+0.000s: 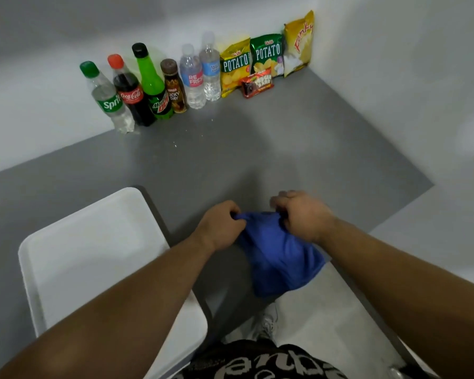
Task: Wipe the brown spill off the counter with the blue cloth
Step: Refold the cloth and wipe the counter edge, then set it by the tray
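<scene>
The blue cloth (pixel 278 253) hangs bunched over the front edge of the grey counter (pixel 257 149). My left hand (pixel 219 225) pinches its upper left corner. My right hand (pixel 303 214) grips its upper right corner, fingers closed on the fabric. No brown spill shows on the counter; only a few small pale specks (pixel 181 138) lie in front of the bottles.
A white tray (pixel 93 247) lies at the front left of the counter. Several drink bottles (pixel 148 86) and snack bags (pixel 266 58) stand along the back wall. A wall closes the right side. My leg and shoe (pixel 266 321) are below the counter edge.
</scene>
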Tool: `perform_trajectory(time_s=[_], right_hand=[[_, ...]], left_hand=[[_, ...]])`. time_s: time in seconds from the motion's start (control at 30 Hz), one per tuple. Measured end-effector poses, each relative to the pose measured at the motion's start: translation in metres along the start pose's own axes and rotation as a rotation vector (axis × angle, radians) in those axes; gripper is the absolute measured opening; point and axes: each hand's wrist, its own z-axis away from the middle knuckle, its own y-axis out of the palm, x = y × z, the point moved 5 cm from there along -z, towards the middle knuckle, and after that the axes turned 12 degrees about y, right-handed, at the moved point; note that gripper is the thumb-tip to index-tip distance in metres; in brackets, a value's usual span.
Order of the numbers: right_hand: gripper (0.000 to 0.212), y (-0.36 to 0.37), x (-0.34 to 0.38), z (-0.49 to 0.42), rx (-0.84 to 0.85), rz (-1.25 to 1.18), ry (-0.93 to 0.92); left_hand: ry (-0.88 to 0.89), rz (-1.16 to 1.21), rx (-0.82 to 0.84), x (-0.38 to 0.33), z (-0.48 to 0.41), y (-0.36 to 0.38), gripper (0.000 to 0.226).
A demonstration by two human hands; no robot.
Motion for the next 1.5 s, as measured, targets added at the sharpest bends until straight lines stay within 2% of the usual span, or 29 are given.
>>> perform_trajectory(time_s=[0.1,0.3,0.47,0.53,0.7,0.83,0.9,0.97,1.1,1.2,1.27,1.37,1.43,1.5], right_hand=[[0.028,-0.024,-0.010,0.006,-0.020,-0.065,-0.014],[0.022,-0.088,-0.017,0.041,-0.217,-0.395,-0.141],[0.021,-0.086,-0.017,0.082,-0.296,-0.418,-0.183],[0.022,-0.063,-0.018,0.092,-0.253,-0.389,-0.195],[0.027,0.020,-0.033,0.112,-0.033,-0.200,-0.156],[0.030,0.042,-0.038,0.123,0.130,-0.150,-0.190],[0.033,0.036,-0.039,0.116,0.187,-0.175,-0.186],[0.037,0.026,-0.038,0.099,0.195,-0.244,-0.126],[0.038,0.010,-0.024,0.049,0.019,-0.392,-0.101],[0.039,0.014,-0.016,0.017,-0.048,-0.241,-0.056],[0.044,0.017,-0.003,0.011,-0.111,-0.074,-0.205],[0.055,0.032,0.018,0.024,0.017,0.129,-0.587],[0.058,0.039,0.022,0.032,0.079,0.189,-0.641],[0.056,0.042,0.021,0.041,0.043,0.153,-0.581]], left_hand=[[0.053,0.139,0.028,-0.007,0.002,-0.014,0.018],[0.270,0.298,-0.210,-0.059,0.017,-0.071,0.010],[0.464,0.151,-0.205,-0.077,0.062,-0.076,0.015],[0.483,0.072,-0.126,-0.070,0.080,-0.057,0.015],[0.376,-0.137,0.205,-0.039,0.115,0.004,0.008],[0.306,-0.082,0.263,-0.029,0.130,0.022,0.008],[0.244,0.011,0.240,-0.026,0.130,0.022,0.011],[0.172,0.087,0.143,-0.022,0.124,0.018,0.013],[0.040,0.030,-0.154,-0.010,0.101,0.003,0.017],[-0.056,-0.065,-0.232,-0.003,0.086,-0.004,0.020],[-0.107,-0.121,-0.216,-0.001,0.082,-0.002,0.021],[-0.127,-0.145,-0.217,-0.002,0.085,0.003,0.023],[-0.137,-0.139,-0.236,-0.003,0.090,0.005,0.029],[-0.140,-0.125,-0.264,-0.003,0.096,0.007,0.035]])
